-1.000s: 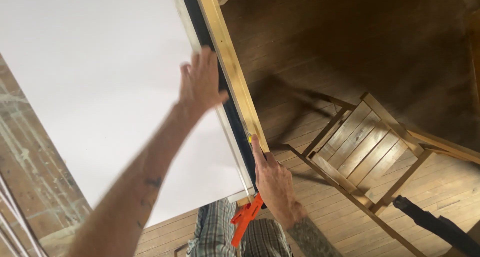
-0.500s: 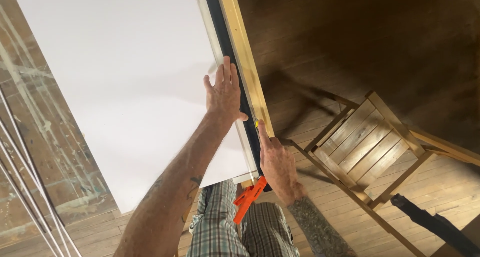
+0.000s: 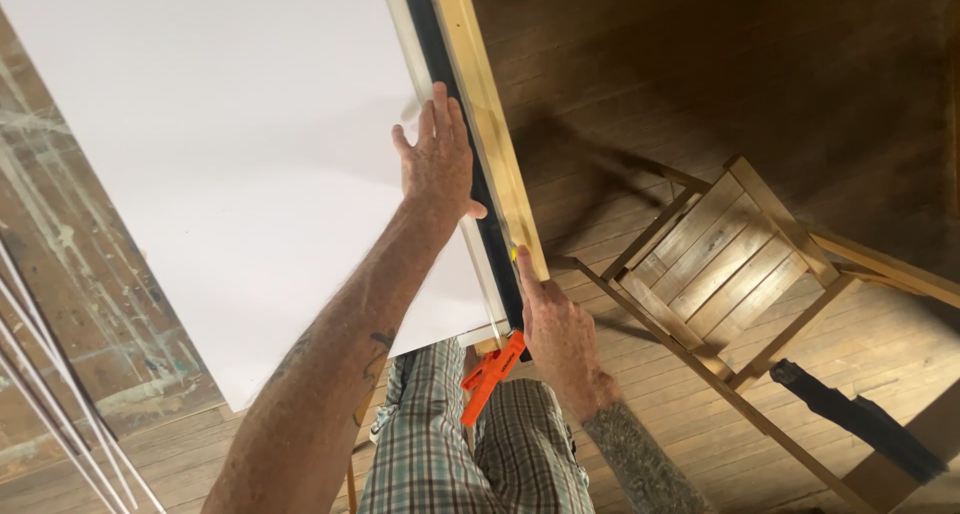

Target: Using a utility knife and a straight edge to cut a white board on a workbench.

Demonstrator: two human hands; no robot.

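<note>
A large white board (image 3: pixel 230 154) lies flat in front of me. Along its right edge runs a long straightedge made of a black strip (image 3: pixel 440 44) and a wooden strip (image 3: pixel 480 84). My left hand (image 3: pixel 437 169) presses flat on the board's edge and the black strip, fingers spread. My right hand (image 3: pixel 555 339) rests lower against the wooden strip with its index finger stretched along it, and a small yellow-tipped tool (image 3: pixel 514 255) shows at the fingertip. An orange clamp (image 3: pixel 490 374) grips the near end of the straightedge, just left of my right hand.
A wooden slatted folding chair (image 3: pixel 720 264) stands to the right on the dark plank floor (image 3: pixel 760 74). A black strap-like object (image 3: pixel 850 414) lies at the lower right. Paint-stained floorboards (image 3: pixel 80 274) and thin white rods (image 3: pixel 60 424) are on the left. My plaid shorts (image 3: pixel 450 444) are below.
The view has swung, so more stained floor shows on the left. My left hand stays pressed on the straightedge. My right hand has drawn slightly nearer the orange clamp.
</note>
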